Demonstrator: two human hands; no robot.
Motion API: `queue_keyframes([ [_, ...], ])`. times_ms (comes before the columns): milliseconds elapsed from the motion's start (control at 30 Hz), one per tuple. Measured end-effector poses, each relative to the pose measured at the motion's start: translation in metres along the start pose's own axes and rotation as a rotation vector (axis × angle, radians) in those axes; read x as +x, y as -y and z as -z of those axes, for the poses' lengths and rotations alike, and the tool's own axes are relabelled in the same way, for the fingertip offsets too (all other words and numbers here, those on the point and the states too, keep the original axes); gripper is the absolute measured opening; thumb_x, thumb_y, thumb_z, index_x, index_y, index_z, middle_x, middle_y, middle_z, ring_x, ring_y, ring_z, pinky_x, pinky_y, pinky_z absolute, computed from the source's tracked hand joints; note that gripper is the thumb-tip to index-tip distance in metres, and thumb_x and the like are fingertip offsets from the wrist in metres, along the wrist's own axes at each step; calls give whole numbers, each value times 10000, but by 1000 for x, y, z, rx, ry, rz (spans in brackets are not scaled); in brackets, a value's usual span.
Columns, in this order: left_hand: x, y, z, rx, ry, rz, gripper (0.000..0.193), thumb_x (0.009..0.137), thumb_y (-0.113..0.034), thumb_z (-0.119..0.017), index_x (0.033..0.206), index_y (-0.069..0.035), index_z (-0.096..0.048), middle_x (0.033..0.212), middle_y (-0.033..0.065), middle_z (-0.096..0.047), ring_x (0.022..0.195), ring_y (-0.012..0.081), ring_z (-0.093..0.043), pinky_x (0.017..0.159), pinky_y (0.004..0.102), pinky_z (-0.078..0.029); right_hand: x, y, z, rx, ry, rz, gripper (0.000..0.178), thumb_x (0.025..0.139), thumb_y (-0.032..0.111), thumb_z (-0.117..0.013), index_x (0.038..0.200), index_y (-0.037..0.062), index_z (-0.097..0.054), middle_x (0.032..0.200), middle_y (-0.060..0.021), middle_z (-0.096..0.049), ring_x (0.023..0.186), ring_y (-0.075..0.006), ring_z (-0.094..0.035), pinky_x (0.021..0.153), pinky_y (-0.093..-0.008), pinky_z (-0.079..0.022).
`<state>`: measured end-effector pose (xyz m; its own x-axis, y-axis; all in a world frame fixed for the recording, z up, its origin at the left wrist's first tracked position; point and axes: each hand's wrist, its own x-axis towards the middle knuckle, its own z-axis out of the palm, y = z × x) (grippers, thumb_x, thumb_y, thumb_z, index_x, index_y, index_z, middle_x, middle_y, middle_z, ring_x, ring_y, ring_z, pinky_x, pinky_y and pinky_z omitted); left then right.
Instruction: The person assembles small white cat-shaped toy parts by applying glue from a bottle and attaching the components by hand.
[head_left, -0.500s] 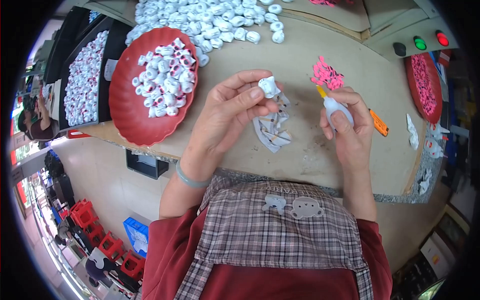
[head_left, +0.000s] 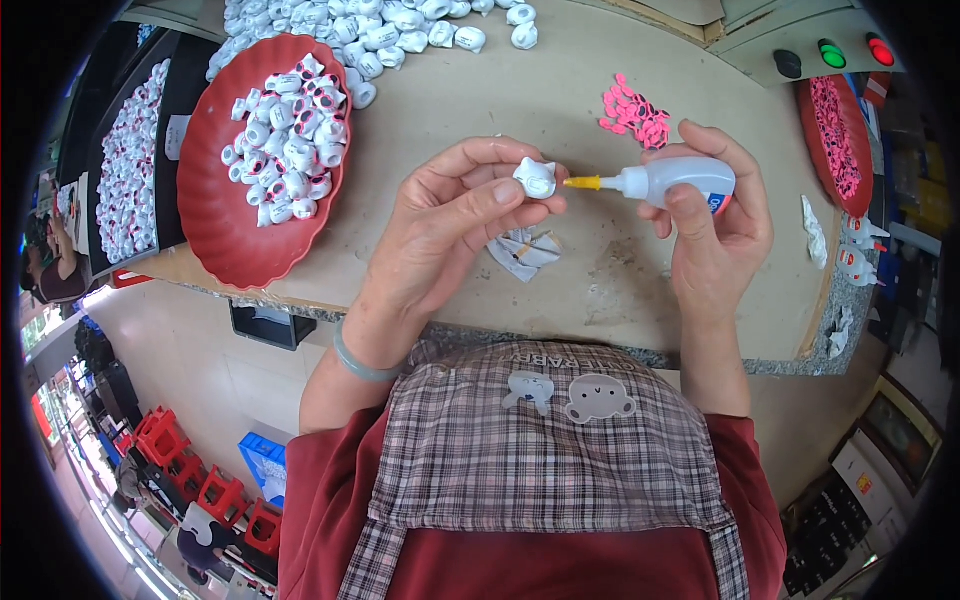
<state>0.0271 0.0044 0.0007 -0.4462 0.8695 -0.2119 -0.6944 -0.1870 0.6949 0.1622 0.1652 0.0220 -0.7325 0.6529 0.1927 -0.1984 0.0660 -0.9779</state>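
Note:
Between the thumb and fingers of my left hand (head_left: 455, 215) is a small white cat-head figure (head_left: 536, 178), its ears up. My right hand (head_left: 715, 225) is wrapped round a translucent glue bottle (head_left: 685, 183) with a yellow tip, held on its side. The tip points left at the figure, a small gap away from it. Below my left fingertips a crumpled patterned cloth (head_left: 525, 253) lies on the table. A loose heap of small pink pieces (head_left: 634, 112) sits just beyond the bottle.
On the left, a red scalloped dish (head_left: 205, 205) holds white figures with pink parts. Plain white figures (head_left: 385, 30) are piled at the back. A second red dish (head_left: 855, 185) of pink pieces stands at the right edge, near white bottles (head_left: 858, 265). A black bin (head_left: 128, 170) is far left.
The glue bottle has turned from upright to lying sideways, its tip now beside the white figure. The figure has been turned in my left fingers. The whole view has shifted a little.

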Motion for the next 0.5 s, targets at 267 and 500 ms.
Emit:
queue_keyframes([
  [267,3,6,5,128,-23,-46,227,853,-22,-585,1075,24,-579,1044,191,-636,902,197,-646,823,290,-518,-5,-1,-1,-231,77,223,342,894,128,-591,1166,-60,-504,900,-135,-649,730,-142,-631,613,-219,-505],
  [500,3,7,5,133,-29,-39,236,845,-13,-586,1078,27,-581,1040,189,-639,895,190,-645,825,292,-515,-6,-1,1,-355,90,267,348,878,141,-614,1146,-62,-525,962,-154,-645,783,-175,-661,630,-241,-522],
])
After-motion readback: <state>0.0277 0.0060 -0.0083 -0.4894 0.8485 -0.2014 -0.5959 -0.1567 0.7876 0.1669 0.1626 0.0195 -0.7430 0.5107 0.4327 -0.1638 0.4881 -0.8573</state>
